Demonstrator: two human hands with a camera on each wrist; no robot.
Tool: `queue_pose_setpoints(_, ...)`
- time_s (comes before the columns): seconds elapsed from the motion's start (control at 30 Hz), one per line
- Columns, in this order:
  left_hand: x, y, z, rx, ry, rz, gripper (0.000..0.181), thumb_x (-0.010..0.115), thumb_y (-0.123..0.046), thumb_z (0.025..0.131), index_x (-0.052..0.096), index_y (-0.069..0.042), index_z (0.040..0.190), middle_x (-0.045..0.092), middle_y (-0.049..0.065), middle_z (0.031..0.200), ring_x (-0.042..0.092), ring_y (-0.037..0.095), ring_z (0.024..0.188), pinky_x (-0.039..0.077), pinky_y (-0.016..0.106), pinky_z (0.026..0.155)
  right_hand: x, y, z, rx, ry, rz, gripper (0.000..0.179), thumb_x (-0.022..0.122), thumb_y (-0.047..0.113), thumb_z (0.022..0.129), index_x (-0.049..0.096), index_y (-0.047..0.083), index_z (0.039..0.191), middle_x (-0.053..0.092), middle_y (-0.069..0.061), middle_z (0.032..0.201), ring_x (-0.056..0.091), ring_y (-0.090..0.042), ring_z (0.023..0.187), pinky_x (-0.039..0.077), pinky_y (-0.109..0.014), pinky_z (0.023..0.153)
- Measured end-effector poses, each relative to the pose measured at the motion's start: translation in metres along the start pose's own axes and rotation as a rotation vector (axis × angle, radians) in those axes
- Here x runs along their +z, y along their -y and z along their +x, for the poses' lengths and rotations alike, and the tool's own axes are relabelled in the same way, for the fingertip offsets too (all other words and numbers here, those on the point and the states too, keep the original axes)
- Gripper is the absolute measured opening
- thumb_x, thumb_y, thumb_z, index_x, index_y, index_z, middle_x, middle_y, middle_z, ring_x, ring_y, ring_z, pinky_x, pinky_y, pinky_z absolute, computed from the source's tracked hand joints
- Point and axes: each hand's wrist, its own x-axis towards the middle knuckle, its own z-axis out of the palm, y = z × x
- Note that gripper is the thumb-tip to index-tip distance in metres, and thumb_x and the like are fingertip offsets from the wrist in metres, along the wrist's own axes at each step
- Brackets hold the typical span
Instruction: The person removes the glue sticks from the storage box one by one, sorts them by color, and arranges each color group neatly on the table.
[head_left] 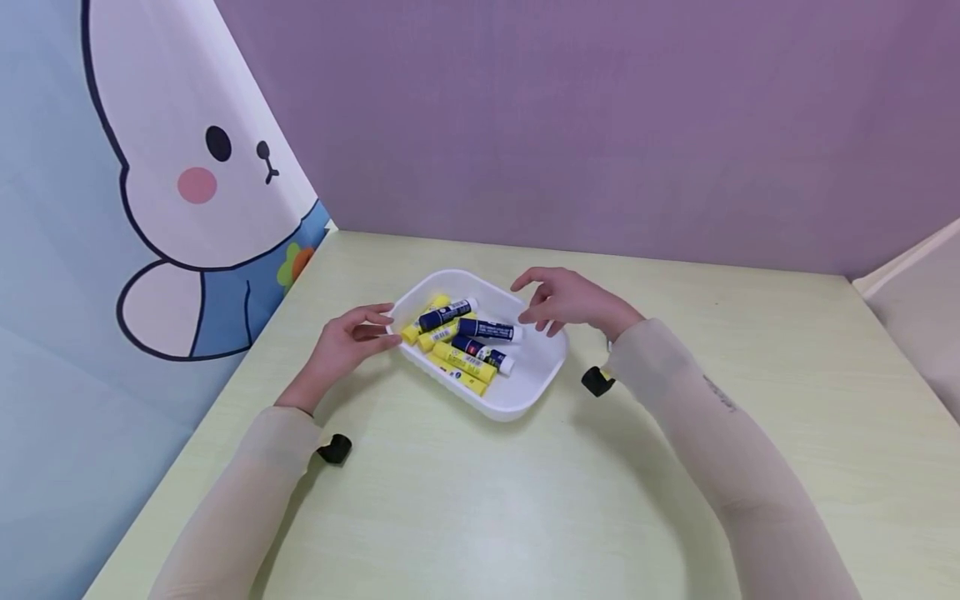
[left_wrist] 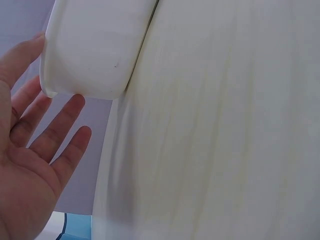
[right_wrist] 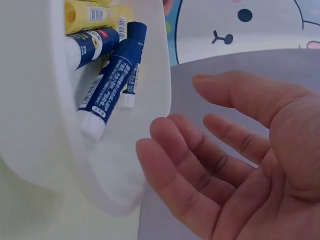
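Observation:
A white plastic tray (head_left: 531, 379) sits on the table, holding several yellow glue sticks (head_left: 459, 360) and several dark blue glue sticks (head_left: 487, 330) with white ends, loosely piled toward its left side. My left hand (head_left: 347, 343) is at the tray's left end, thumb and fingertips touching the rim; in the left wrist view its fingers are spread and slightly bent. Beside the tray's right end hovers my right hand (head_left: 564, 298), fingers loosely bent and nothing held. The right wrist view shows its palm (right_wrist: 295, 150), with the fingertips close to the tray's rim.
The pale wood-look table (head_left: 480, 500) stretches around the tray. Behind it rises a purple panel (head_left: 600, 125); at the left hangs a blue cloth (head_left: 60, 292) with a cartoon rabbit. A small black device (head_left: 334, 450) is on each wrist.

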Motion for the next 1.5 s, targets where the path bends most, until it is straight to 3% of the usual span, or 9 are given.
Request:
queue_pose_setpoints(0.4, 0.000, 0.002, -0.002, 0.031, 0.004, -0.003, 0.035, 0.076, -0.018, 0.090, 0.065, 0.000, 0.118, 0.049, 0.007, 0.149, 0.062, 0.032, 0.114, 0.055, 0.024, 0.087, 0.012, 0.013, 0.018, -0.006, 0.104, -0.121, 0.061, 0.074, 0.009, 0.088, 0.048, 0.014, 0.143, 0.060, -0.011, 0.110, 0.060, -0.025, 0.100, 0.059, -0.034, 0.074)
queue_pose_setpoints(0.87, 0.001, -0.001, -0.002, 0.022, 0.001, -0.005, 0.035, 0.077, -0.019, 0.090, 0.066, -0.001, 0.118, 0.050, 0.006, 0.148, 0.062, 0.031, 0.114, 0.055, 0.023, 0.087, 0.024, 0.022, 0.039, -0.034, 0.164, -0.270, 0.063, 0.073, 0.000, 0.087, 0.048, 0.015, 0.143, 0.060, -0.009, 0.110, 0.060, -0.025, 0.095, 0.055, -0.033, 0.082)
queue_pose_setpoints(1.1, 0.001, -0.001, -0.002, 0.024, 0.003, -0.011, 0.035, 0.076, -0.017, 0.090, 0.066, 0.000, 0.118, 0.049, 0.007, 0.149, 0.062, 0.032, 0.114, 0.055, 0.022, 0.086, 0.028, 0.026, 0.044, -0.030, 0.186, -0.327, 0.063, 0.073, 0.000, 0.087, 0.048, 0.015, 0.142, 0.060, -0.010, 0.105, 0.058, -0.023, 0.087, 0.054, -0.031, 0.077)
queue_pose_setpoints(1.5, 0.002, -0.001, -0.003, 0.018, -0.008, -0.006, 0.035, 0.077, -0.020, 0.090, 0.066, -0.002, 0.118, 0.050, 0.006, 0.148, 0.063, 0.030, 0.113, 0.055, 0.023, 0.086, 0.037, 0.034, 0.048, -0.017, 0.198, -0.548, 0.063, 0.070, -0.002, 0.086, 0.051, 0.021, 0.141, 0.062, -0.006, 0.106, 0.055, -0.023, 0.091, 0.050, -0.033, 0.077)
